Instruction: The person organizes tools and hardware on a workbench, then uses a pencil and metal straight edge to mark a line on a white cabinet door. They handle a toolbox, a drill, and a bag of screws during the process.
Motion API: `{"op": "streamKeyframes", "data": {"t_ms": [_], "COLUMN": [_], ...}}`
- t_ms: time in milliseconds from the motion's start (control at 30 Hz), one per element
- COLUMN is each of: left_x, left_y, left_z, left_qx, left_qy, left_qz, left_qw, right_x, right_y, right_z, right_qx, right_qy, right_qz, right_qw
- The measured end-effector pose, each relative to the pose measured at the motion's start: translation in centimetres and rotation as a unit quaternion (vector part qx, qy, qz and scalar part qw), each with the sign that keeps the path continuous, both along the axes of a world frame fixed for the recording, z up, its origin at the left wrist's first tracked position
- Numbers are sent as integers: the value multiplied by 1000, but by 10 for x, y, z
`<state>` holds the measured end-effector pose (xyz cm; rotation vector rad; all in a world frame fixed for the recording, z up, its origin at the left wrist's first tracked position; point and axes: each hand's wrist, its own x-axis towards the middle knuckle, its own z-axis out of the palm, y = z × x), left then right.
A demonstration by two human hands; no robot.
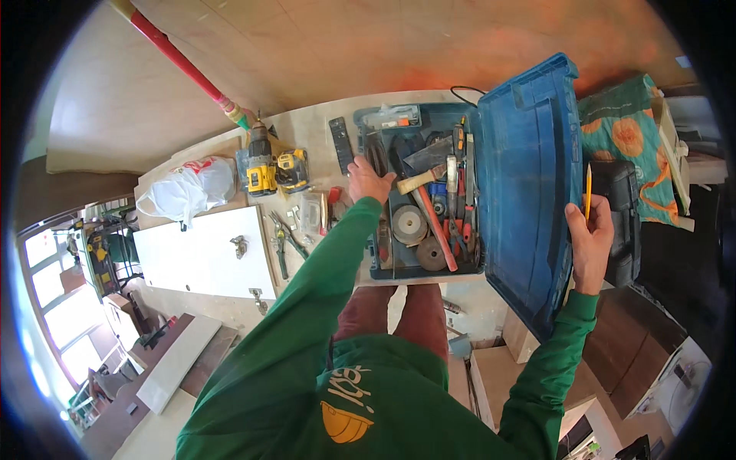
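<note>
A blue toolbox [425, 274] stands open on the workbench, its blue lid [529, 176] swung out to the right. My left hand [368, 182] is at the box's left rim, thumb apart from the fingers and over the inside. Its fingertips lie close to the lower end of a flat black piece [340, 144]. Beside the lid's right edge, my right hand [592, 244] is closed around a yellow pencil [588, 192], which points up. Inside the box lie a wooden-handled hammer [433, 230], grinding discs [409, 224], a chisel-like tool [451, 175] and red-handled pliers [458, 239].
To the left are a yellow cordless drill [261, 165], a white plastic bag [192, 188], pliers [280, 244] and a white panel [203, 257] with hinges. A black case [619, 222] and a green-orange bag [632, 146] stand right of the lid. A red pole [176, 57] leans at the back.
</note>
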<state>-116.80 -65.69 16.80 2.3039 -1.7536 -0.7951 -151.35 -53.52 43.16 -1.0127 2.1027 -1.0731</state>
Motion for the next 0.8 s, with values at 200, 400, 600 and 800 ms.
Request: {"op": "streamKeyframes", "data": {"t_ms": [200,400,600,800], "left_x": [6,12,16,13], "left_y": [-34,-58,-37,-20], "left_z": [-5,-2,-5,-11], "left_qx": [-11,-30,-98,-26], "left_qy": [12,9,58,12], "left_qz": [-44,-64,-54,-128], "left_qw": [999,997,992,991], "right_x": [5,17,16,11], "right_y": [0,-1,0,4], "right_z": [0,2,3,3], "right_qx": [4,6,22,22], "right_qy": [-25,-40,-40,-59], "right_qz": [1,9,14,3], "right_qw": [1000,999,999,998]}}
